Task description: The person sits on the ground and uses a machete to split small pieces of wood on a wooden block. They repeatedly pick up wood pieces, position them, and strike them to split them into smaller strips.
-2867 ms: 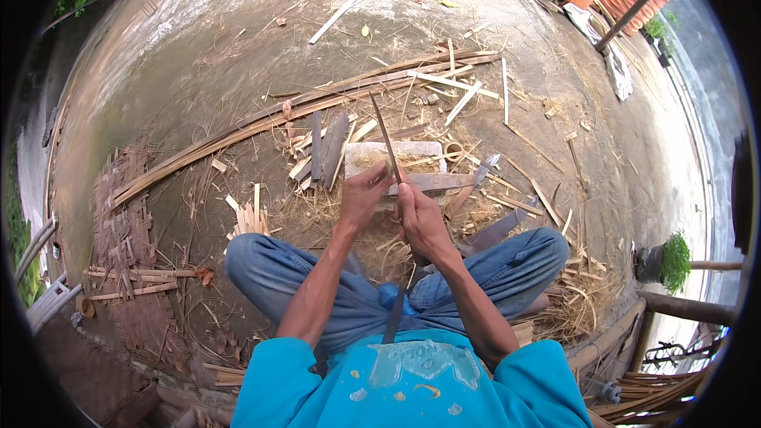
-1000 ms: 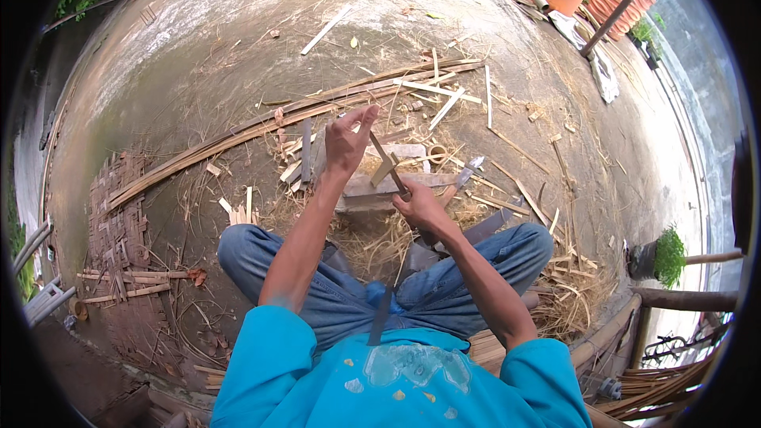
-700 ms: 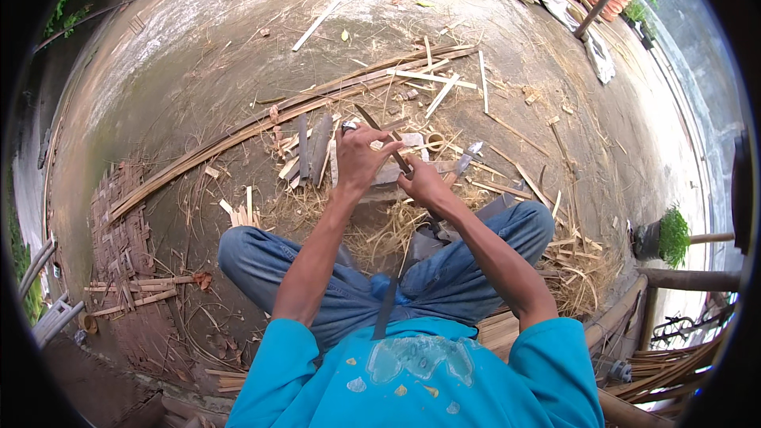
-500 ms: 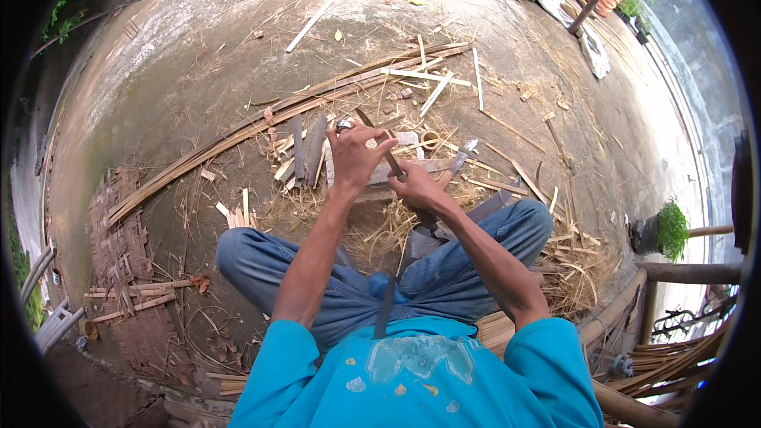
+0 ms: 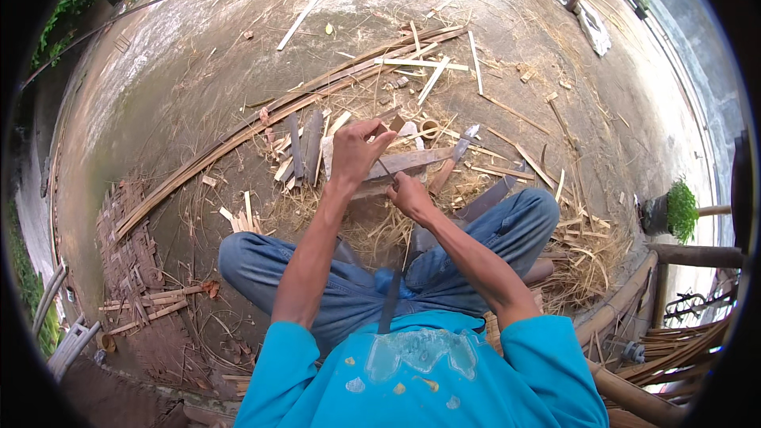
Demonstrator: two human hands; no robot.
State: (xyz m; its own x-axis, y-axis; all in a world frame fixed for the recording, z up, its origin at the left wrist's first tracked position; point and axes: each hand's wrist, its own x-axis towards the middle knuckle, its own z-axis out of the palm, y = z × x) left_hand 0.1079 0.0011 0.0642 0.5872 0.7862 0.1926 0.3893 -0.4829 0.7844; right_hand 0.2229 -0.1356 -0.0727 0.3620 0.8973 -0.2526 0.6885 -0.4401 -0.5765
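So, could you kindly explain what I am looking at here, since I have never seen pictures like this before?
This is one view from a wide fisheye camera worn on a person's head, looking down, so straight edges curve near the rim. The person sits on a concrete ground strewn with bamboo strips and shavings. The left hand and the right hand both grip a thin bamboo strip over a wooden block. Long bamboo slats lie beyond, a woven bamboo mat lies to the left, and a knife rests just right of the block.
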